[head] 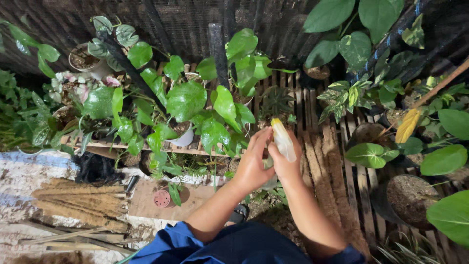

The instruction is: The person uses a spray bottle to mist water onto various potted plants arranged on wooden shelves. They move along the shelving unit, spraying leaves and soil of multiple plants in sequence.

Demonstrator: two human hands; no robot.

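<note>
Both hands — left hand [251, 164], right hand [285, 164] — raised together, grasping a pale spray bottle [283, 140].

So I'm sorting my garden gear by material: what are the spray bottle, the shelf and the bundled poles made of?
Spray bottle: looks like translucent whitish plastic with a yellow tip, smooth and slightly glossy. Shelf: weathered wooden slats, brown and matte with gaps between them. Poles: probably coir or similar fibre, judging by the rough, hairy brown surface.

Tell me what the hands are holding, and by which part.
Both hands grip a small pale spray bottle. The right hand wraps its lower body; the left hand closes on it from the side. The yellow-tipped top sticks out above.
</note>
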